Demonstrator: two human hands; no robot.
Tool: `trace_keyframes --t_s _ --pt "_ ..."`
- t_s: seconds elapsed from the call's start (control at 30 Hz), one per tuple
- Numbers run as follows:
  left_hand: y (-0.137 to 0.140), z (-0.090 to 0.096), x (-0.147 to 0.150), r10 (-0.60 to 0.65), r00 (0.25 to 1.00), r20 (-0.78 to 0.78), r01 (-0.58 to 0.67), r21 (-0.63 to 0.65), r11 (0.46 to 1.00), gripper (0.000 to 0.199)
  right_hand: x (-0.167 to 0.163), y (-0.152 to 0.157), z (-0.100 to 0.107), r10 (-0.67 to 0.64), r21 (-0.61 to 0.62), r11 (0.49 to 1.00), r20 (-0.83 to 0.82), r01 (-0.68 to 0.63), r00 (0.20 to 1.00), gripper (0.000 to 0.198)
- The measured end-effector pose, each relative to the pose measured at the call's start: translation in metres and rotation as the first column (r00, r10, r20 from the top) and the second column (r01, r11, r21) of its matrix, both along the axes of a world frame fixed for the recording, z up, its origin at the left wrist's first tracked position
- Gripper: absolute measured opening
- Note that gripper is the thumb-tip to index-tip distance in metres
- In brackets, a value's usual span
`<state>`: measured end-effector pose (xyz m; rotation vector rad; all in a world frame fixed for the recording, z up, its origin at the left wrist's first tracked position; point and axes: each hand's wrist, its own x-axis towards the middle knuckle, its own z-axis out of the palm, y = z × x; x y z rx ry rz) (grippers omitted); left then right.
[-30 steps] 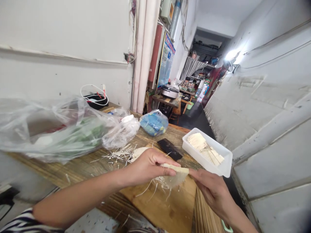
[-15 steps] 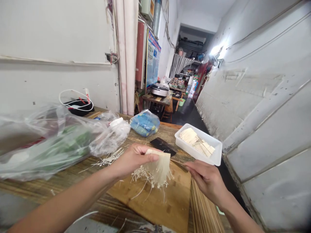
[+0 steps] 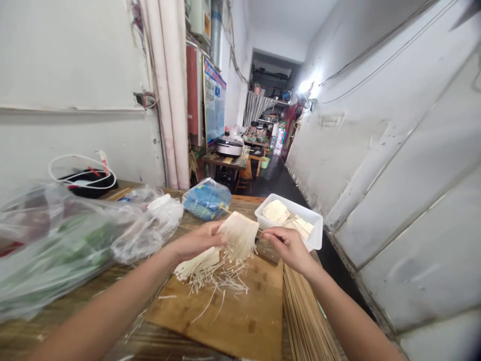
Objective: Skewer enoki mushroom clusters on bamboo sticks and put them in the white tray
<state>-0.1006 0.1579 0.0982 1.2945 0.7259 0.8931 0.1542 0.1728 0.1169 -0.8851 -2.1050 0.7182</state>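
- Wooden rectangular cutting board (image 3: 240, 316): lies nearest, strewn with loose pale shreds.
- Left hand (image 3: 195, 243): closed on the pale shredded sheet (image 3: 236, 238), which hangs above the board.
- Right hand (image 3: 287, 245): at 3 o'clock of the sheet, fingers pinched on its edge.
- White rectangular plastic tray (image 3: 313, 231): at 1 o'clock of the right hand, holding pale folded pieces.
- Blue bag (image 3: 206, 199): at 11 o'clock of the sheet.

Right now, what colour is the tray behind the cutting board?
White; the tray holds pale strips, clearest in the head view.
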Motion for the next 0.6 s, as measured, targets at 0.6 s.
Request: trace_keyframes --t_s 0.6 --pt "0.017 -0.04 0.006 0.24 0.966 0.093 -0.147 -0.564 0.813 0.024 -0.016 0.04 -0.038 -0.195 -0.119 0.97 0.137 0.211 0.971 0.016"
